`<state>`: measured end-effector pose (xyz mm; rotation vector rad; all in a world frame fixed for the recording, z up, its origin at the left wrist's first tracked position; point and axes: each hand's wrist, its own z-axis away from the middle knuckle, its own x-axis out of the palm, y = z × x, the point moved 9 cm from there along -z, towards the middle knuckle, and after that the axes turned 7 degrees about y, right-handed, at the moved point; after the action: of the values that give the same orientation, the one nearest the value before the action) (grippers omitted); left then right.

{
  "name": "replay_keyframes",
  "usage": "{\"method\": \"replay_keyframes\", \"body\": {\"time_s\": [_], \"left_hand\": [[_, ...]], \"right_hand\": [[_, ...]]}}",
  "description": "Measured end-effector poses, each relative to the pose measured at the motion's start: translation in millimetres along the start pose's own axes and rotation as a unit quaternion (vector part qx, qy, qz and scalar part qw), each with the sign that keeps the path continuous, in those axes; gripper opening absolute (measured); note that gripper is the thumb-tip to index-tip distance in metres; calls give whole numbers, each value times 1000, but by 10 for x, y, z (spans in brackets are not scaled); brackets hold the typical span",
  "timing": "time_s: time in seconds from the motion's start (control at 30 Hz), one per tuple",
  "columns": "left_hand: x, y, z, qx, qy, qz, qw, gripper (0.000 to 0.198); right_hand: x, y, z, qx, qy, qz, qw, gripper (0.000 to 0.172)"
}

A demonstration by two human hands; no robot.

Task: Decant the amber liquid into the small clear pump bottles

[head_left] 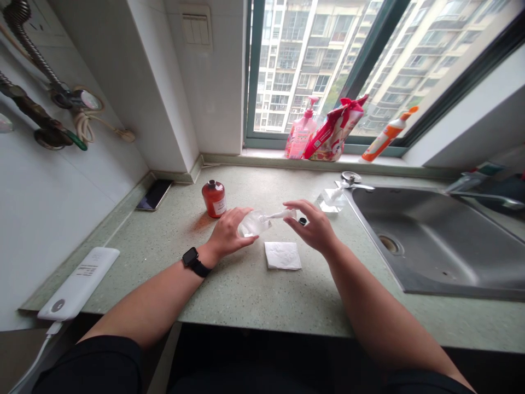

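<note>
Black sleeves [90,364] lay nearest the lens, bare forearms [159,298] reaching from them over the speckled green desk [246,290]; black smartwatch [190,257] on the left wrist. Left hand [229,232]: fingers wrapped round a clear bottle [250,224], thumb on the near side. Right hand [314,227]: thumb and fingers pinched the outer end of a slim white nozzle [279,215], which pointed toward the bottle's mouth. Could not tell whether the two parts were joined. Both were between the hands, mid-desk, just beyond a folded white tissue [283,256]; bottle's contact with the desk unclear. Judgement on the step: good handling seemed to want a steady left grip without squeezing, and the nozzle kept in line with the neck so that nothing bent or slipped. Bottle's looks: see-through, whitish and hazy, tipped over with its mouth toward the right hand; contents, if any, not readable. Nozzle: white, narrow, fine detail lost. Around them: an amber-red bottle [214,200] with dark neck and pale label, beyond the left hand; small black cap [302,221] just beside the right fingers; second clear bottle [327,202] near the steel sink [435,241].
</note>
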<state>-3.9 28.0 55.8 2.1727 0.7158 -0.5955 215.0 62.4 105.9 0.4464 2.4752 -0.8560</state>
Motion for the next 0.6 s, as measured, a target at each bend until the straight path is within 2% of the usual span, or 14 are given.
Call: {"method": "replay_keyframes", "body": {"time_s": [0.27,0.6], "left_hand": [[-2,-15,-16,7,-9,-2,1000,68],[-1,-29,-9,-6,-13,22,1000,71]], "right_hand": [[4,125,18,-10,-66,23,998,26],[-101,132,15,-32,-54,66,996,24]]}}
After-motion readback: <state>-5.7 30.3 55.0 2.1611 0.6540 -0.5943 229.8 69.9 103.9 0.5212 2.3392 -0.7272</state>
